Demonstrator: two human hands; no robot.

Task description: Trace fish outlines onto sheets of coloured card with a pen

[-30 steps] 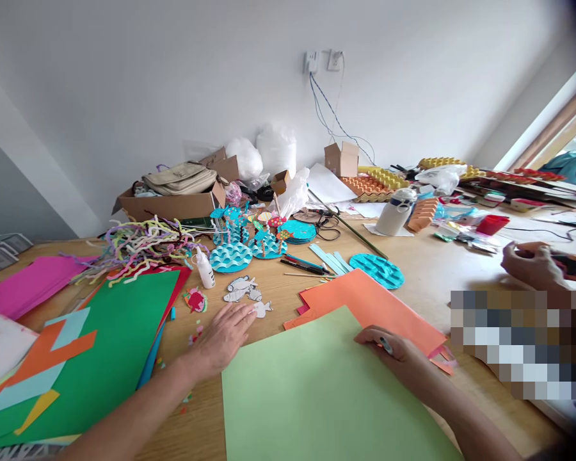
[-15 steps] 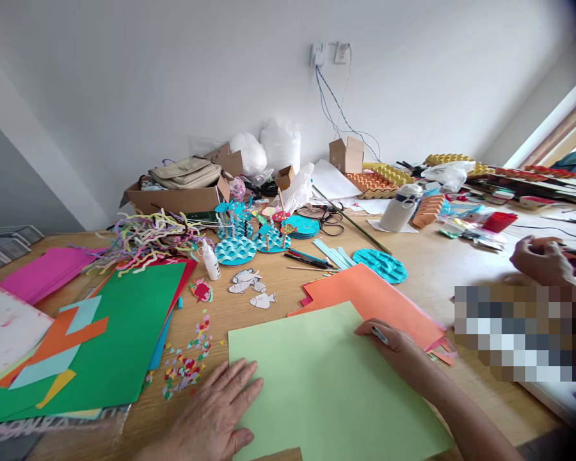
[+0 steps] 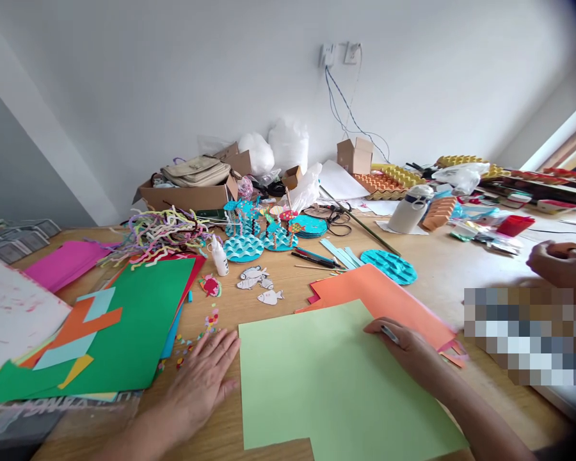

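Observation:
A pale green paper sheet (image 3: 307, 378) with a notch cut from its near edge lies flat on the wooden table. My left hand (image 3: 204, 368) rests at the sheet's left edge, palm down and fingers out, covering part of the paper confetti (image 3: 212, 318). At the upper right of the sheet is my right hand (image 3: 400, 342), curled around a slim, light-coloured pen (image 3: 390, 333); only a short length of it shows. Under the far right edge of the green sheet are orange paper sheets (image 3: 369, 291).
Green card (image 3: 148, 320) with paper strips lies left. Beyond are a glue bottle (image 3: 219, 256), fish cut-outs (image 3: 271, 297), blue wavy discs (image 3: 388, 266) and pipe cleaners (image 3: 168, 230). A lidded jug (image 3: 409, 210) stands further back. Another person's hand (image 3: 561, 264) is at right.
My left hand has slid left off the green sheet to its edge, now over the confetti. My right hand keeps its place on the sheet. The view has shifted slightly left.

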